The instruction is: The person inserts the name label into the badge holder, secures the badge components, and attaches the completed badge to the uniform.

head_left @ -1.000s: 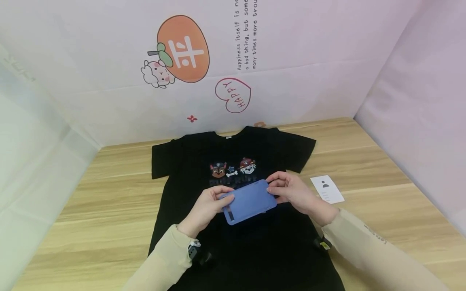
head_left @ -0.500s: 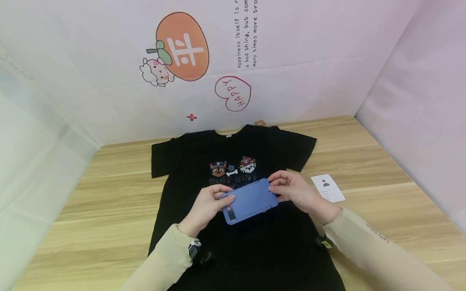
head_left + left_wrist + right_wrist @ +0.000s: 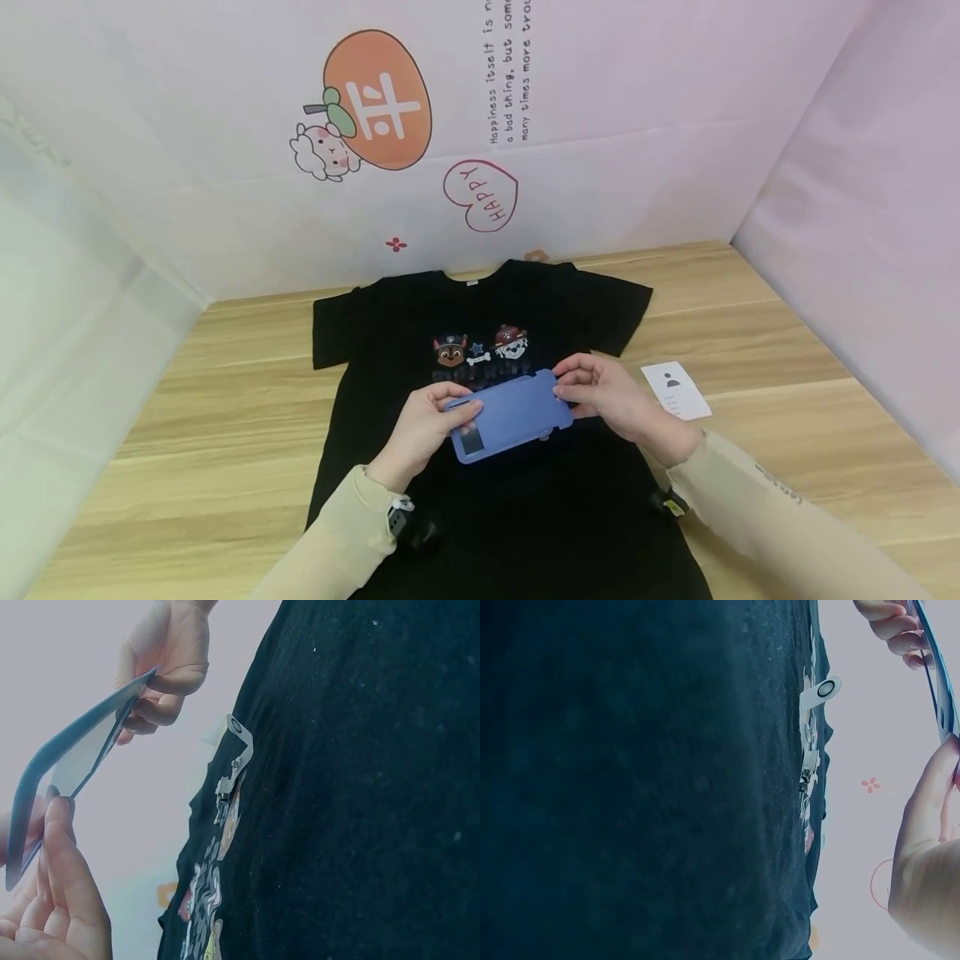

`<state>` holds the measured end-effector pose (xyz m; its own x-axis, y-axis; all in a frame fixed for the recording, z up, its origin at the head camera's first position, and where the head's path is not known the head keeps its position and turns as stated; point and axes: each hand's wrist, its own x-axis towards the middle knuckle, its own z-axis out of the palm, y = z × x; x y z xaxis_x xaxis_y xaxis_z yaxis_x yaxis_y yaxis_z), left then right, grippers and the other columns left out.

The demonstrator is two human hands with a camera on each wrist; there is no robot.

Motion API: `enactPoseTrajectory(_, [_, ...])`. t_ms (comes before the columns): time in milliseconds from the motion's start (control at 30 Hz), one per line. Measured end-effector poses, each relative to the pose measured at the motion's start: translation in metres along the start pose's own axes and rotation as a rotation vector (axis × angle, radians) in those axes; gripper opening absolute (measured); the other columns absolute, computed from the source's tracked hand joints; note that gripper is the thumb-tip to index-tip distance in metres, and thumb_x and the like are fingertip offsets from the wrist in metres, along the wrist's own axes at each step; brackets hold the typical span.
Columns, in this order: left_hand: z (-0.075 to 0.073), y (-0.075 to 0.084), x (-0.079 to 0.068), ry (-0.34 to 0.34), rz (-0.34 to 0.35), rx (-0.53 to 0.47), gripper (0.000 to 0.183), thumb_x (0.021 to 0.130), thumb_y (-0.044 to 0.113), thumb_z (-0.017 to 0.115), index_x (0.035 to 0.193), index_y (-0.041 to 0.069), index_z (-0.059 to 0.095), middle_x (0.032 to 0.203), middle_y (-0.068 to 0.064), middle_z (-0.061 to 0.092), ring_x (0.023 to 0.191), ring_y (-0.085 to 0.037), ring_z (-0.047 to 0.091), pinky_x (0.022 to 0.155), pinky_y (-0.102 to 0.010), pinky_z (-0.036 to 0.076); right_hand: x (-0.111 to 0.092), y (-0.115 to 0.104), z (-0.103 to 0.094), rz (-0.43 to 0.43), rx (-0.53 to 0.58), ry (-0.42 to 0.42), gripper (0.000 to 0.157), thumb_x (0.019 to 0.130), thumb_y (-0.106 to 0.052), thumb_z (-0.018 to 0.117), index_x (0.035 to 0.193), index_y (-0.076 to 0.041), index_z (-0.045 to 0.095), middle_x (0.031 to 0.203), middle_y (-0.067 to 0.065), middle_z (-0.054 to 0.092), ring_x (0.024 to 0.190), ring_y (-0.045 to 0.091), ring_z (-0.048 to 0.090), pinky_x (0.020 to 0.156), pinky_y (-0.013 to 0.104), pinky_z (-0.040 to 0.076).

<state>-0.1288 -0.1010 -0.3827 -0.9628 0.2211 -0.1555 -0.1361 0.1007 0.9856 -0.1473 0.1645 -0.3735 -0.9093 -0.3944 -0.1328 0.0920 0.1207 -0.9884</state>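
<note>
A blue card holder (image 3: 517, 412) with a dark see-through window at one end is held between both hands over the black T-shirt (image 3: 480, 517). My left hand (image 3: 426, 427) pinches its left end, thumb on top. My right hand (image 3: 609, 398) pinches the right end. The holder's two layers stand offset at the right end in the head view. In the left wrist view, its two layers (image 3: 71, 746) spread apart at an angle between the hands. A pale strap clip with a snap (image 3: 238, 736) lies on the shirt, hidden in the head view.
A white card with a person icon (image 3: 675, 390) lies on the wooden table (image 3: 225, 450), right of the shirt. Cartoon dog heads (image 3: 480, 348) are printed on the shirt's chest. A printed white cloth (image 3: 600, 183) stands behind the table.
The holder's windowed part has slid left with my left fingers, showing more of the window. A step has appeared at its right end, where my right hand stays nearly still.
</note>
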Motion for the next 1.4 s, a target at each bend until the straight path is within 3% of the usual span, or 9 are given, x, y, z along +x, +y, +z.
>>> enactPoseTrajectory(267, [-0.0002,-0.0014,-0.0009,-0.01,-0.029,-0.045,0.02,0.089,0.006,0.064,0.103,-0.007,0.06,0.064,0.008,0.065,0.06,-0.006,0.059,0.062,-0.021,0.049,-0.0008,0.0042,-0.0013,-0.071,0.016,-0.028,0.024,0.091,-0.015,0.063,0.108,-0.001,0.054,0.084,-0.006,0.064,0.075,0.007,0.06,0.069,0.027,0.056])
enactPoseTrajectory(633, [-0.0008,-0.0018,0.0,0.011,-0.022,-0.041,0.018,0.089,0.003,0.063,0.102,-0.008,0.06,0.065,0.008,0.066,0.061,-0.006,0.061,0.062,-0.022,0.051,-0.0013,0.0002,0.0009,-0.027,-0.005,0.003,0.031,0.092,-0.006,0.058,0.116,0.011,0.047,0.083,-0.005,0.063,0.075,0.007,0.06,0.07,0.027,0.055])
enactPoseTrajectory(1400, [0.0003,-0.0012,-0.0006,-0.01,-0.026,-0.075,0.019,0.089,0.002,0.062,0.104,-0.01,0.059,0.066,0.008,0.067,0.061,-0.004,0.063,0.061,-0.02,0.051,-0.0035,-0.0003,-0.0027,-0.013,0.017,-0.003,0.025,0.093,-0.006,0.057,0.112,0.007,0.05,0.083,-0.006,0.063,0.075,0.007,0.06,0.07,0.027,0.055])
